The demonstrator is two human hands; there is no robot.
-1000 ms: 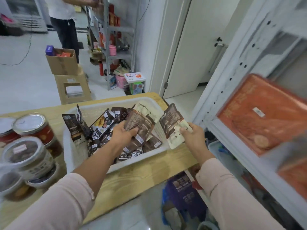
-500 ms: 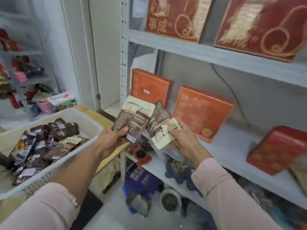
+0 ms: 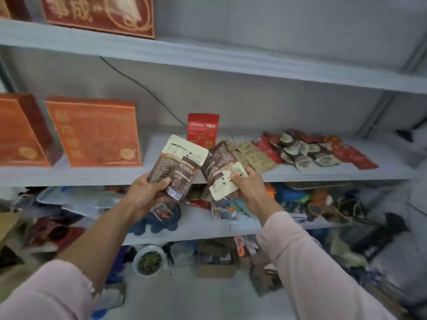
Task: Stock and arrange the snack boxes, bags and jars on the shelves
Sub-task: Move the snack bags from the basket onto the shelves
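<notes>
Left fingers: the fingers (image 3: 161, 182) of your left hand (image 3: 147, 192) are curled round the bottom end of a brown pouch (image 3: 180, 165), with the thumb pressed on its printed face; the pouch stands upright, cream end uppermost
Right fingers: the fingers (image 3: 238, 175) of your right hand (image 3: 248, 188) pinch a second pouch (image 3: 219, 169) by its cream end; it tilts up and to the left, brown end uppermost
Pouches together: you hold the two side by side in the air, in front of the middle shelf; whether their near edges touch cannot be told
Arms: both of your forearms reach forward out of pale pink sleeves (image 3: 312, 262)
Middle shelf: a pale grey middle shelf (image 3: 323, 173) runs just behind the pouches
Behind your hands: a red pouch (image 3: 202, 130) stands upright near the back wall
To the right: a loose heap of flat packets (image 3: 307, 151), red, brown and cream, lies overlapping on the same shelf
To the left: an orange box (image 3: 97, 132) stands upright, face forward, with another orange box (image 3: 20, 130) beside it at the frame edge
Top shelf: a dark red box (image 3: 99, 15) with gold lettering stands on the top shelf (image 3: 208, 54), at its left
Lower shelf: the lower shelf (image 3: 201, 225) is crowded with blurred mixed items that cannot be told apart
Floor: a round tub (image 3: 150, 260) with greenish-brown contents, and a cardboard box (image 3: 217, 262) near it
</notes>
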